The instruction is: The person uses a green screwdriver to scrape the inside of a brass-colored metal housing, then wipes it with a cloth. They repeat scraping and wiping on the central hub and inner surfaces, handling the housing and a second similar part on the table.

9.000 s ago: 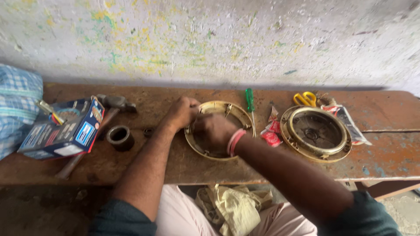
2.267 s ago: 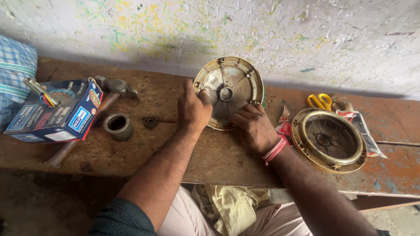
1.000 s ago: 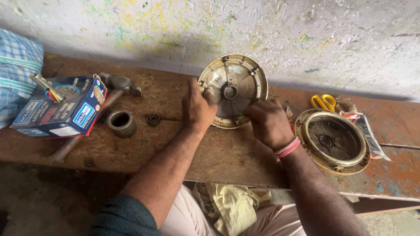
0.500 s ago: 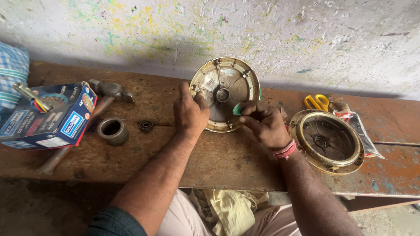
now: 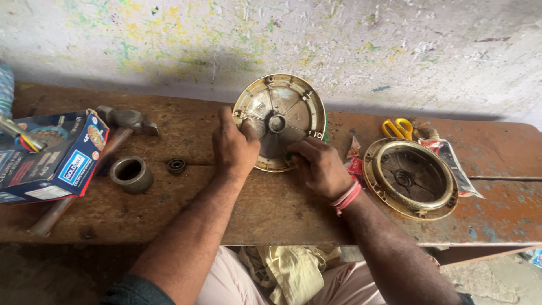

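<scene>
Round metal cover (image 5: 280,116) stands tilted between both hands: left hand (image 5: 234,148) grips its left rim, right hand (image 5: 319,166) pinches its lower right edge.

I see two bare forearms. The left hand (image 5: 234,148) wears nothing. The right hand (image 5: 322,168) has pink and red thread bands (image 5: 345,197) around the wrist. Dark sleeves (image 5: 132,291) begin near the elbows, and light pinkish trousers (image 5: 223,282) cover the legs.
</scene>
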